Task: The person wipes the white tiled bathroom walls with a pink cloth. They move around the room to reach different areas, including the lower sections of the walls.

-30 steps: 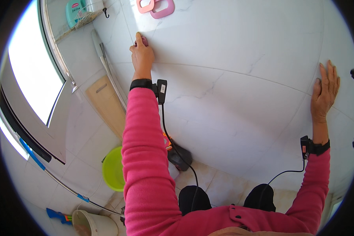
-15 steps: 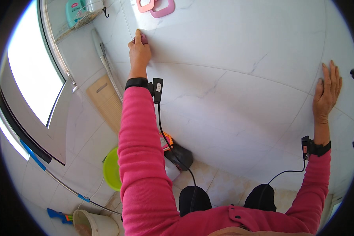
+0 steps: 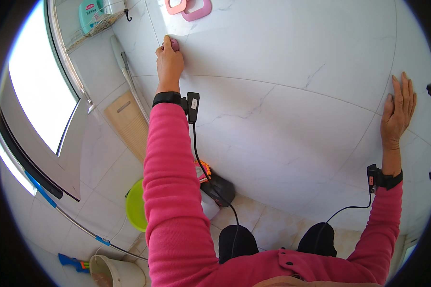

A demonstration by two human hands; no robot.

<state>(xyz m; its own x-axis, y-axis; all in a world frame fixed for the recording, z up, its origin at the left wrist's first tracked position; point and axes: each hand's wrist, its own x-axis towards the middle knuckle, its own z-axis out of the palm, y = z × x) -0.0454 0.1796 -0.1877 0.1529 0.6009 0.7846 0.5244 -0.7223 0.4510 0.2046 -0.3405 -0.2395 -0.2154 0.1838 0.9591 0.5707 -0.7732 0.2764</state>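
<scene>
Pink lump (image 3: 175,45) sits in my left hand (image 3: 169,62), at the wall (image 3: 282,52), with much of it hidden by the fingers. Those fingers are curled around it, and the forefinger reaches up along its left side. My right hand (image 3: 397,107) is well apart, off to the right, holding nothing; it is spread against the wall, fingers up and thumb out. From the head view I cannot tell how hard either palm or fingertip presses.

For this hold, I judge that even pressure through the left fingers matters most, with the forefinger laid along the lump so that it does not tip or slip out. I would let the right palm take some weight, so the left arm need not brace the body as well as steer. The wall looks smooth, so a light, square contact seems wiser than a hard push.

Above the left hand are a peach ring (image 3: 176,6) and a pink ring (image 3: 197,10), close enough that an upward stroke could knock them. To its left stands a pole (image 3: 121,57). Below that hand hangs a cable (image 3: 196,148), which I would let run slack.
</scene>
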